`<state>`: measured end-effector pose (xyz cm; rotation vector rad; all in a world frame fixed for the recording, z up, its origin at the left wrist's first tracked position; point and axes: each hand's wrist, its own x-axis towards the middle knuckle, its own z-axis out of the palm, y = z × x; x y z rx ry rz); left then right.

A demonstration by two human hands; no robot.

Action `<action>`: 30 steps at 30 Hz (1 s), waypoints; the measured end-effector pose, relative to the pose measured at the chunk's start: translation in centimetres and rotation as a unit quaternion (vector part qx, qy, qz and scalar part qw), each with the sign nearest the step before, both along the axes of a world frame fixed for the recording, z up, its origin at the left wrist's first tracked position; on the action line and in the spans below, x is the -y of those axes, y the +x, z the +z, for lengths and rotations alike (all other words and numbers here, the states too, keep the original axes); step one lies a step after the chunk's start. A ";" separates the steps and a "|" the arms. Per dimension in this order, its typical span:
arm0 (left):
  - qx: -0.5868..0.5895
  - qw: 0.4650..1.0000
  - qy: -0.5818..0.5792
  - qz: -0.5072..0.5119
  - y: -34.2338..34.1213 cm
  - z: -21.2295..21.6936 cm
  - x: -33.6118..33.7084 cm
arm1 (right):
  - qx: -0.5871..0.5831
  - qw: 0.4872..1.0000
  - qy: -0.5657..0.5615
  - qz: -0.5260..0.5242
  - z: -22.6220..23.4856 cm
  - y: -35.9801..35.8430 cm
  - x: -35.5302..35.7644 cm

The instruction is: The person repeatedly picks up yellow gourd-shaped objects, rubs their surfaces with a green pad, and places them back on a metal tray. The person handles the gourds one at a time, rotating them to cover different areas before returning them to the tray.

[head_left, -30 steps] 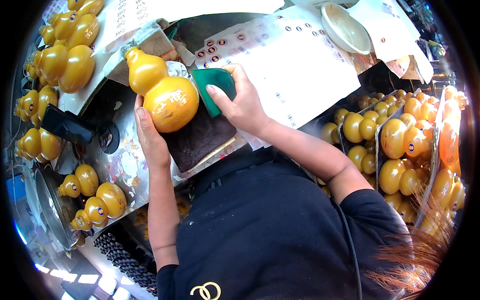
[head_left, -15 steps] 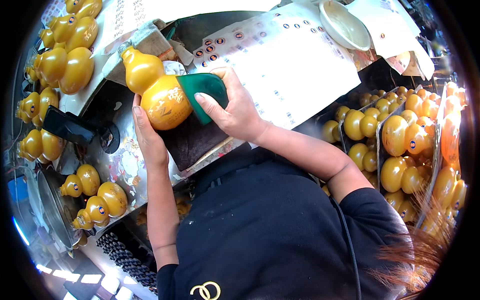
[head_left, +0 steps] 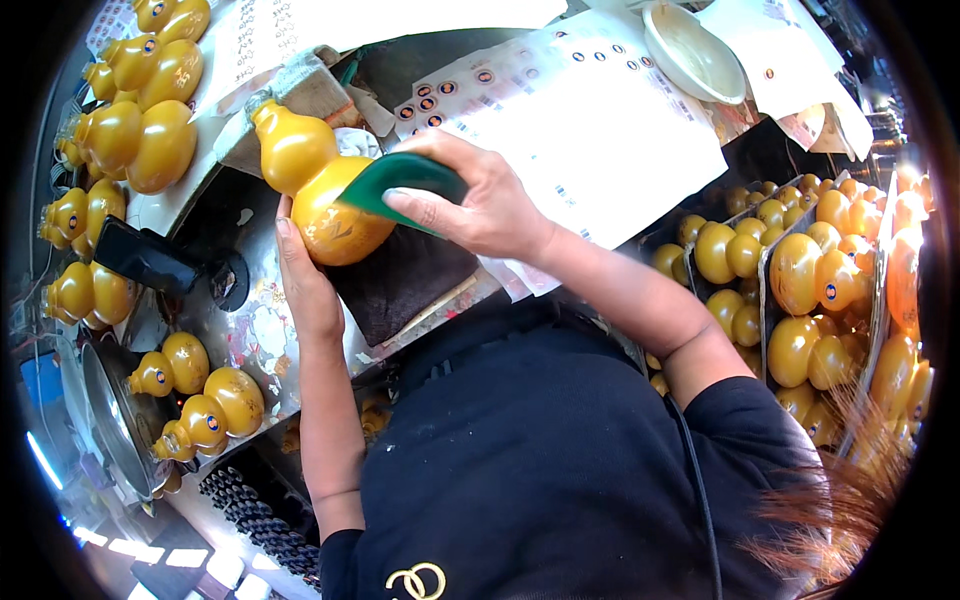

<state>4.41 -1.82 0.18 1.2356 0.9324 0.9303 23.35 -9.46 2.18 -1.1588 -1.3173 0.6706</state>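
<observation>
A glossy yellow gourd-shaped bottle [head_left: 325, 190] lies tilted on the bench, its neck at the far left and its wide lower bulb nearest me. My left hand [head_left: 308, 278] cradles the left side of that bulb, the fingers partly hidden behind it. In my right hand [head_left: 485, 205] is a flat green squeegee [head_left: 400, 185], pinched between thumb and fingers. The squeegee's left edge lies against the bulb, over part of its gold lettering. A dark brown cloth pad [head_left: 400, 290] lies under the bulb. Next to the bottle's neck stands a worn white block [head_left: 285, 95].
Sticker sheets [head_left: 600, 130] spread over the bench beyond my right hand, near a white bowl [head_left: 693, 52]. More gourd bottles [head_left: 165, 145] stand at left; others [head_left: 795, 270] fill racks at right. A phone on a stand [head_left: 145, 255] is left of my left hand.
The squeegee has tilted flatter and slid left across the bulb, covering more of its lettering. My right hand turned with it. My left hand keeps its hold on the bottle.
</observation>
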 end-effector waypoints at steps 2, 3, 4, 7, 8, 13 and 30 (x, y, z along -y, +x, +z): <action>0.002 1.000 0.002 -0.005 0.0 -0.2 -0.1 | 0.069 0.997 -0.007 0.039 0.2 1.3 -2.2; 0.002 1.000 0.002 -0.006 -0.1 -0.1 -0.1 | 0.102 0.993 -0.011 0.059 0.2 1.7 -3.2; -0.001 1.000 0.003 -0.001 -0.1 -0.3 -0.1 | 0.117 0.992 -0.002 0.049 0.1 2.0 -3.9; 0.000 1.000 -0.012 -0.005 0.1 0.4 0.0 | 0.170 0.985 -0.018 0.030 0.7 2.8 -5.7; -0.001 1.000 -0.005 -0.009 -0.1 0.1 -0.1 | 0.180 0.983 -0.010 0.032 1.3 2.9 -5.3; 0.012 1.000 -0.026 -0.008 -0.3 0.0 0.0 | 0.198 0.967 -0.037 0.157 3.1 1.7 -5.2; -0.015 0.998 -0.054 -0.016 -1.8 0.2 -2.1 | 0.327 0.943 0.023 0.055 5.2 1.8 -9.0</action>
